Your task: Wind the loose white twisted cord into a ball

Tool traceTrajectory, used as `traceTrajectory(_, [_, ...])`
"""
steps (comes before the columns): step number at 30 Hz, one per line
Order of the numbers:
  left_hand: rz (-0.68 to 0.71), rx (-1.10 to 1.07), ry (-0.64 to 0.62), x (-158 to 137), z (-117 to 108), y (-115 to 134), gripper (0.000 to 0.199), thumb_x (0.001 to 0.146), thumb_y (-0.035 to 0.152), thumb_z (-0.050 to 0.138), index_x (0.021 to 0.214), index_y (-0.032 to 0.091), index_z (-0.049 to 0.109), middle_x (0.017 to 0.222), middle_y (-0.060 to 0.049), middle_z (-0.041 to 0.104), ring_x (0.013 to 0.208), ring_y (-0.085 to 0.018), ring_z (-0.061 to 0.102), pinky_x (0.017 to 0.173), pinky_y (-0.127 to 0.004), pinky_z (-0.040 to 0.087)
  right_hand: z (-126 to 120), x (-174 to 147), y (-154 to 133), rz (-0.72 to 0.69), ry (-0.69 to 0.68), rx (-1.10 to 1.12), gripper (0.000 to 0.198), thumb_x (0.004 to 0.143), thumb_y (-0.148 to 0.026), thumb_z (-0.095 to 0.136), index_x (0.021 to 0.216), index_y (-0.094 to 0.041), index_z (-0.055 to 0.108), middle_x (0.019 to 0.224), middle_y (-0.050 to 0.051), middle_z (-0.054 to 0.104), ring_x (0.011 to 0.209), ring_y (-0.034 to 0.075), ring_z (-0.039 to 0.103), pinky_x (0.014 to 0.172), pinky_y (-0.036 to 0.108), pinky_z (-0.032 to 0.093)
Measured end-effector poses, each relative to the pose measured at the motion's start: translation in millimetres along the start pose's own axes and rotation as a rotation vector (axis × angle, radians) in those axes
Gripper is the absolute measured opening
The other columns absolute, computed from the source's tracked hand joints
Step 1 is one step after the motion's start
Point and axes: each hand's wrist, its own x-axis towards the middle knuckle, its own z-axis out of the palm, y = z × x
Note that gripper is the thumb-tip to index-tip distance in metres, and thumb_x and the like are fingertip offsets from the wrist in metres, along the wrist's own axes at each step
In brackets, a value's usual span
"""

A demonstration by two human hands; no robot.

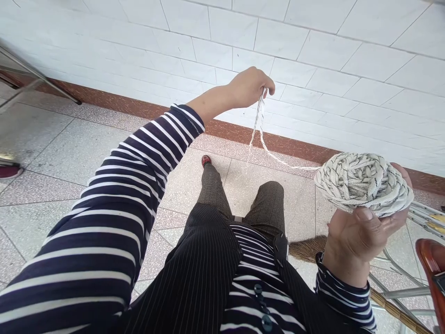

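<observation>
My right hand [361, 239] cups a large ball of white braided rope [365, 183] flecked with black, thumb pressed on its near side and fingers underneath. From the ball's left side a single strand [283, 162] sags and then rises to my left hand [251, 88]. That hand is raised in front of the wall, its fingers pinched on the rope. Below the pinch a second length hangs down, its lower end pale and blurred. The rope's part inside my left fingers is hidden.
A white tiled wall [215, 53] with a red-brown base strip [139, 104] stands ahead. Metal legs [45, 76] are at the left, near a red shoe [10, 170]. At the right are a broom [309, 248], metal frames and a brown chair part [429, 264].
</observation>
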Motion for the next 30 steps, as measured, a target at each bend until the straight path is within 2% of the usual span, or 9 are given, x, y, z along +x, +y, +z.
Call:
traceTrajectory(6, [0.027, 0.037, -0.06, 1.6, 12.9, -1.5, 0.048, 0.088, 0.007, 0.042, 0.114, 0.028, 0.076, 0.105, 0.001, 0.08, 0.086, -0.016, 0.058, 0.085, -0.033, 0.045, 2.4, -1.5, -1.1, 0.007, 0.017, 0.001, 0.076, 0.046, -0.03, 0.088, 0.119, -0.013, 0.075, 0.116, 0.008, 0.064, 0.114, 0.028, 0.06, 0.125, 0.06, 0.033])
traceTrajectory(10, [0.028, -0.017, -0.071, 1.7, 26.5, -6.2, 0.044, 0.089, 0.011, 0.044, 0.114, 0.022, 0.078, 0.099, -0.004, 0.078, 0.09, -0.019, 0.064, 0.087, -0.034, 0.046, 3.0, -2.8, -2.8, 0.043, 0.019, -0.027, 0.075, 0.047, -0.03, 0.088, 0.12, -0.019, 0.076, 0.115, 0.006, 0.064, 0.114, 0.029, 0.062, 0.124, 0.063, 0.034])
traceTrajectory(14, [0.038, -0.061, -0.095, 1.9, 39.3, -13.5, 0.043, 0.09, 0.014, 0.044, 0.116, 0.022, 0.077, 0.098, -0.006, 0.076, 0.097, -0.021, 0.067, 0.091, -0.034, 0.047, 3.8, -3.2, -2.9, 0.061, 0.02, -0.036, 0.073, 0.048, -0.029, 0.086, 0.119, -0.022, 0.076, 0.114, 0.005, 0.066, 0.116, 0.03, 0.062, 0.125, 0.064, 0.032])
traceTrajectory(22, [0.061, -0.085, -0.1, 2.2, 68.1, -27.4, 0.041, 0.086, 0.012, 0.051, 0.115, 0.017, 0.079, 0.1, -0.009, 0.077, 0.107, -0.025, 0.067, 0.098, -0.034, 0.046, 2.6, -5.0, -1.4, 0.071, 0.028, -0.008, 0.074, 0.048, -0.025, 0.083, 0.121, -0.014, 0.073, 0.117, 0.009, 0.065, 0.117, 0.029, 0.06, 0.127, 0.066, 0.025])
traceTrajectory(30, [0.064, -0.124, -0.088, -7.7, 100.2, -39.9, 0.036, 0.087, 0.015, 0.057, 0.114, 0.019, 0.08, 0.097, -0.005, 0.079, 0.104, -0.023, 0.07, 0.101, -0.034, 0.046, -0.6, -3.9, 0.6, 0.089, 0.017, -0.033, 0.077, 0.045, -0.029, 0.089, 0.119, -0.016, 0.074, 0.118, 0.008, 0.064, 0.119, 0.029, 0.06, 0.124, 0.063, 0.033])
